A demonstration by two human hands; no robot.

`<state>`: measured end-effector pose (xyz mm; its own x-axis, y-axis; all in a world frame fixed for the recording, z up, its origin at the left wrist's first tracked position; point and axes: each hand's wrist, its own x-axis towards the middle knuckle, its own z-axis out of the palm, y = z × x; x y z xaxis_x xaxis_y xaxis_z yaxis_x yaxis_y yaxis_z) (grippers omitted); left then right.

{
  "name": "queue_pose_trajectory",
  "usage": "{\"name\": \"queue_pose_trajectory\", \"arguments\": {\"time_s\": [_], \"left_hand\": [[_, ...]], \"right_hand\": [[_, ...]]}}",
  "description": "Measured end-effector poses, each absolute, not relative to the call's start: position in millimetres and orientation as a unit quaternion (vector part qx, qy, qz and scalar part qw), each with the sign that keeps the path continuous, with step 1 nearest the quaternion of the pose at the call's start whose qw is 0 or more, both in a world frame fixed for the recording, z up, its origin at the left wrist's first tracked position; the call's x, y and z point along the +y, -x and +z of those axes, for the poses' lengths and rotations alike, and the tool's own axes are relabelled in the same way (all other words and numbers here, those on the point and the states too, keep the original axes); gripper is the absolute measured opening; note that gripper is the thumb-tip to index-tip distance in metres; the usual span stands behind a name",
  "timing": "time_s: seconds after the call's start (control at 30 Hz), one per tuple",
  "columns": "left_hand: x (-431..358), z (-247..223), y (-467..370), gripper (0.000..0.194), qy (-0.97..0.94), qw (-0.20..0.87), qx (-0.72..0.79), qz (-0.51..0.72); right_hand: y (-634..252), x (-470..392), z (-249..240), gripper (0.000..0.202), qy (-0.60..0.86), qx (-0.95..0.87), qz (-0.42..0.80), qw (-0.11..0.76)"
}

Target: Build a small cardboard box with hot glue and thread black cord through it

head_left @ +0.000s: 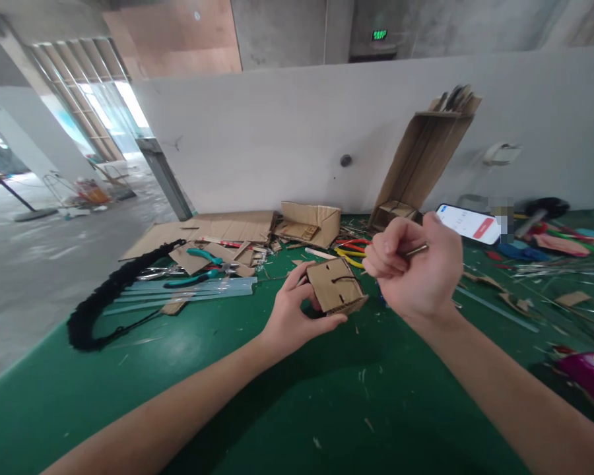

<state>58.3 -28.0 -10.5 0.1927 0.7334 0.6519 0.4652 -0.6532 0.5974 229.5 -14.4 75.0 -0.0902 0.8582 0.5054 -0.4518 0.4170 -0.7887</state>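
My left hand (297,300) grips a small cardboard box (334,280) by its left side and lower edge, thumb along the bottom. Dark slots and a short dark cord (344,279) show on the box's upper face. To the right of the box and slightly higher, my right hand (416,264) is raised in a fist. Out of its curled fingers pokes a thin brownish rod (416,251); the rest of it is hidden. Just behind the box lie yellow-handled pliers (349,256), partly covered by my right hand.
Teal-handled pliers (193,280), clear glue sticks (228,289) and a fuzzy black strip (92,313) lie on the green table (178,409) at left. Cardboard scraps (228,227) line the wall. A tall cardboard holder (423,155), a phone (468,224) and a purple object (587,373) are at right.
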Motion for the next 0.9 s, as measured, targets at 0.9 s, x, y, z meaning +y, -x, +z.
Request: {"name": "queue_pose_trajectory", "arguments": {"time_s": [0.9], "left_hand": [[-23,-9,-52,0.050,-0.783,0.182,0.384,0.455]], "right_hand": [[-221,-14,48,0.031,0.335,-0.843,0.247,0.341]]}}
